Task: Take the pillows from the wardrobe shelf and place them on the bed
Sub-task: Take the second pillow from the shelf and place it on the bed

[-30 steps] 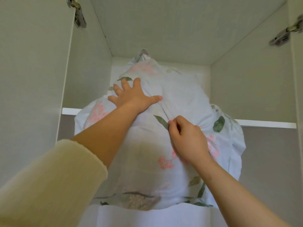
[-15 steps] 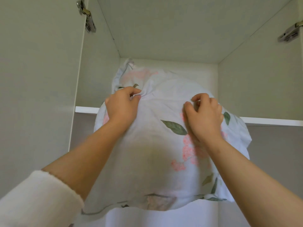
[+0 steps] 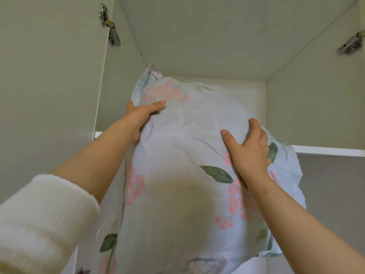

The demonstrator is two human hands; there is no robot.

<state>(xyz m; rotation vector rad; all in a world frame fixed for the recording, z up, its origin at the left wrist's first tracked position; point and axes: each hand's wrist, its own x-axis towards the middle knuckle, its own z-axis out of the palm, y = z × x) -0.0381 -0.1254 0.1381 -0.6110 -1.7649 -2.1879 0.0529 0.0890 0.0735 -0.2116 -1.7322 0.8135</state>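
Observation:
A large pale blue pillow [image 3: 177,155] with pink flowers and green leaves hangs halfway out of the upper wardrobe shelf [image 3: 327,150], its lower part drooping toward me. My left hand [image 3: 140,113] grips its upper left side, thumb on the front and fingers behind. My right hand [image 3: 248,147] clasps the upper right side, fingers curled over the bulge. The pillow's far end still lies inside the compartment. I cannot tell whether more pillows lie behind it.
The white wardrobe compartment has side walls and a top panel close around the pillow. Metal hinges sit at the upper left [image 3: 109,26] and upper right [image 3: 350,44] on the open doors. A lower white surface shows under the pillow's bottom edge [image 3: 262,265].
Both hands have shifted from pinching the fabric's middle to gripping the pillow's upper sides. The pillow has come farther out of the shelf and hangs lower toward me.

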